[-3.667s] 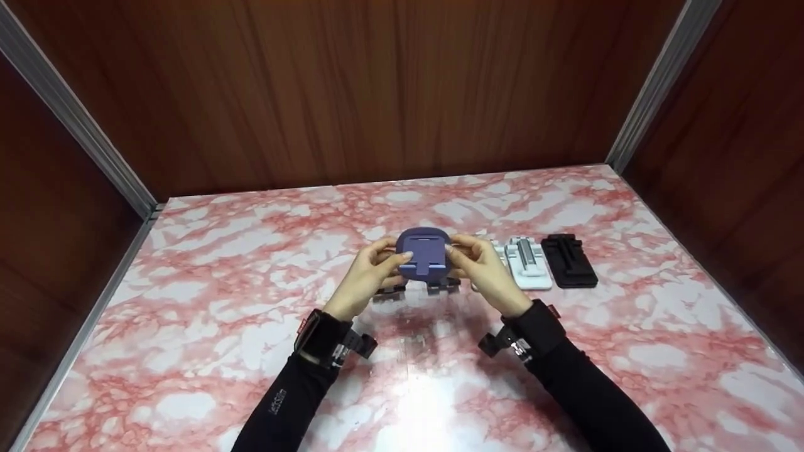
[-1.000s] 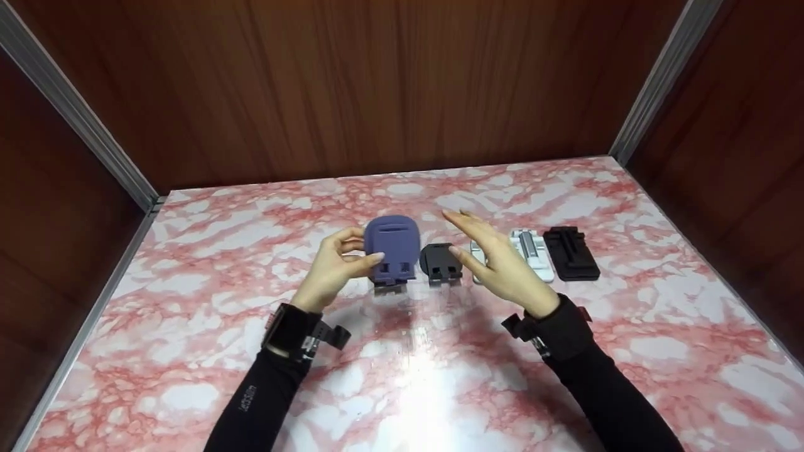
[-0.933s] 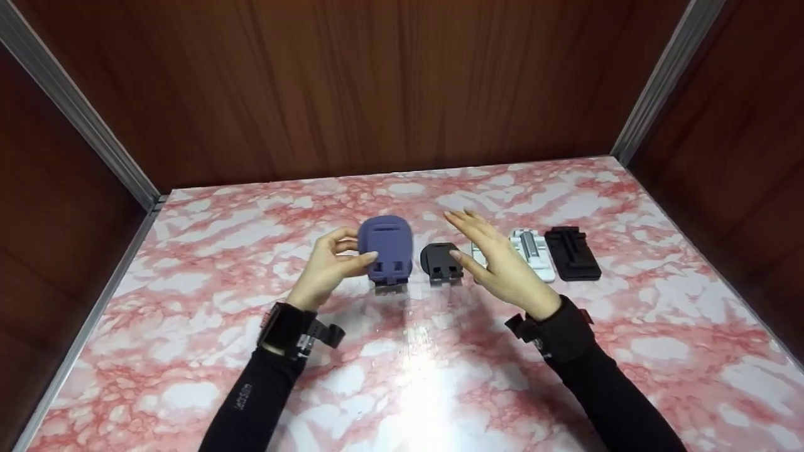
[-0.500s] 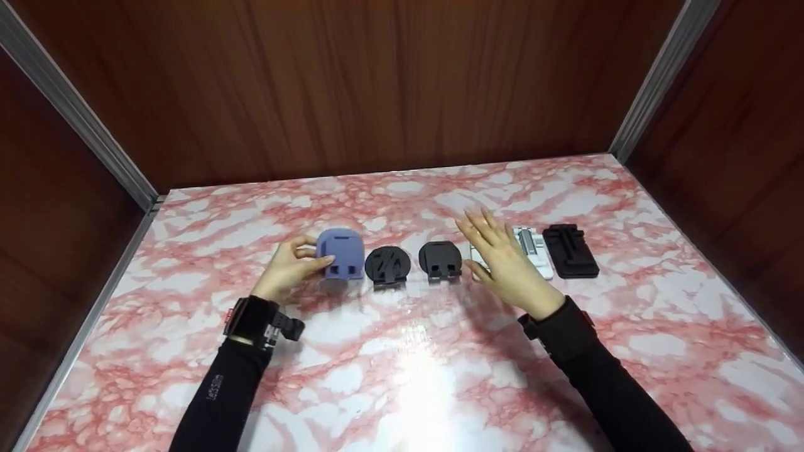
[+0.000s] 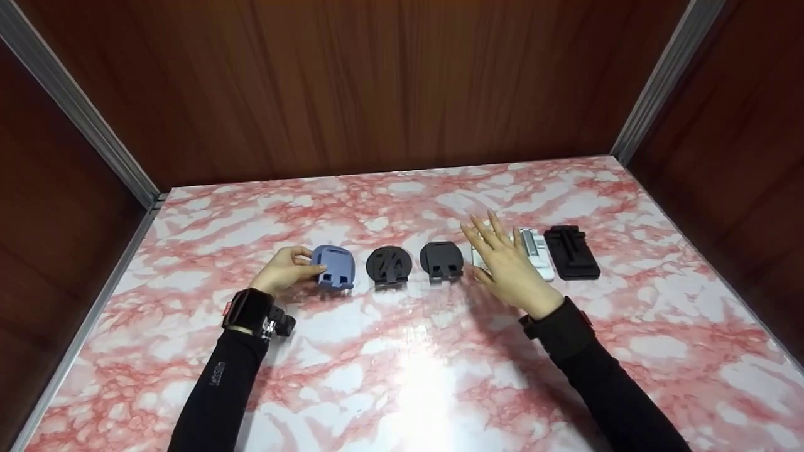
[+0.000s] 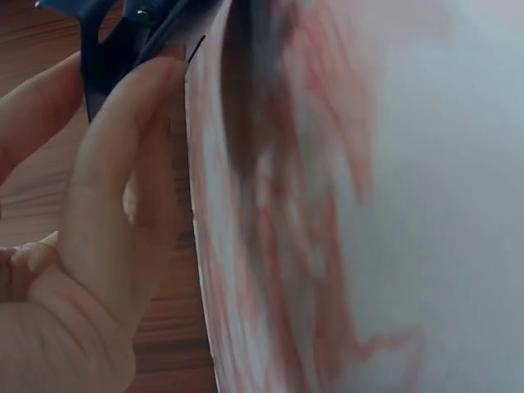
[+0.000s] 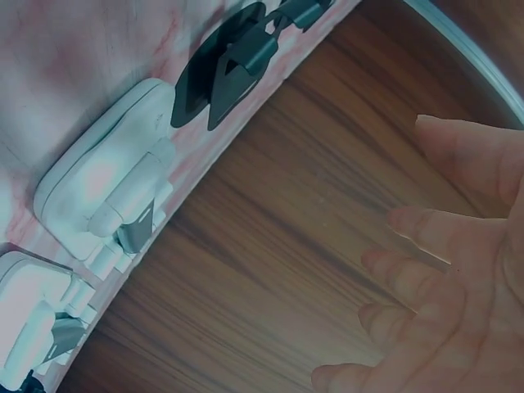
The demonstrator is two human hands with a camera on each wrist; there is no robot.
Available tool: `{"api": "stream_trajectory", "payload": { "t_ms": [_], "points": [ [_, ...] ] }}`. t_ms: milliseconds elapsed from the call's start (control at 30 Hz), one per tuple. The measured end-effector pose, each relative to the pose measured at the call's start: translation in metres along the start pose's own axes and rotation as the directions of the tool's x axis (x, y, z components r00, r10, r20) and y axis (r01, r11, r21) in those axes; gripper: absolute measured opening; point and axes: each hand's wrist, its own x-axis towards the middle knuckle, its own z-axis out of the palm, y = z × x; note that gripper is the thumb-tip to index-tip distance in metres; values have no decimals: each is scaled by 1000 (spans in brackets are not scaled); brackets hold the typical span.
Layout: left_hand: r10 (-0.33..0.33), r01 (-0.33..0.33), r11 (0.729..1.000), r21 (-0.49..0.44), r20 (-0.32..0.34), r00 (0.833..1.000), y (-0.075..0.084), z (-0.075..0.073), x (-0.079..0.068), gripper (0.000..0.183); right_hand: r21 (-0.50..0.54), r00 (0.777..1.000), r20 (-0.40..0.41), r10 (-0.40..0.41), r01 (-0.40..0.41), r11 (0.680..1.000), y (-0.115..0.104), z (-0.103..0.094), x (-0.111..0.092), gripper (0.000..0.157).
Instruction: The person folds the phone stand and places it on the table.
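Observation:
At the left end of a row on the table, my left hand [image 5: 286, 271] pinches the left edge of a purple-blue folding phone stand [image 5: 334, 263], thumb in front and fingers behind. A dark corner of that phone stand [image 6: 147, 29] shows at the top of the left wrist view; whether it touches the table is unclear. My right hand [image 5: 505, 263], fingers spread and straight, hovers near two white phone stands [image 5: 535, 251] and partly covers them in the head view. Nothing is in the right hand. Both white phone stands [image 7: 102, 176] show in the right wrist view.
Between the hands are a round black phone stand [image 5: 388, 263] with slanted cutouts and a dark grey phone stand [image 5: 441, 258]. A black rectangular phone stand [image 5: 571, 252] lies at the right end. Wood-grain panels [image 5: 377, 88] enclose the marbled table [image 5: 377, 383] behind and at the sides.
My left hand has carried the purple-blue phone stand left and lowered it, uncovering the round black one. My right hand let go of it earlier, moved right and spread its fingers.

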Motion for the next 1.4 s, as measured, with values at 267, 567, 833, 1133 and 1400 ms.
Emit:
{"api": "stream_trajectory", "payload": {
  "t_ms": [267, 567, 833, 1133, 1400],
  "points": [
    [-17, 28, 966, 258, -45, 999, 4, 2, -4, 56, -14, 999, 27, 32, -32, 999, 2, -1, -1, 73],
    [-62, 71, 957, 280, -42, 997, 7, 8, -1, 60, -2, 999, 31, 36, -36, 999, 5, -2, -3, 71],
    [-32, 29, 902, 431, 0, 999, 8, 2, -3, 68, -10, 998, 53, 41, -40, 999, 8, 1, -3, 72],
    [-45, 49, 883, 467, -18, 999, 13, -1, -7, 75, -14, 998, 55, 38, -37, 999, 10, 4, -1, 73],
    [-19, 52, 828, 558, -64, 998, 16, 0, -5, 76, -22, 996, 73, 57, -55, 998, 13, 7, 0, 72]
  ]
}}
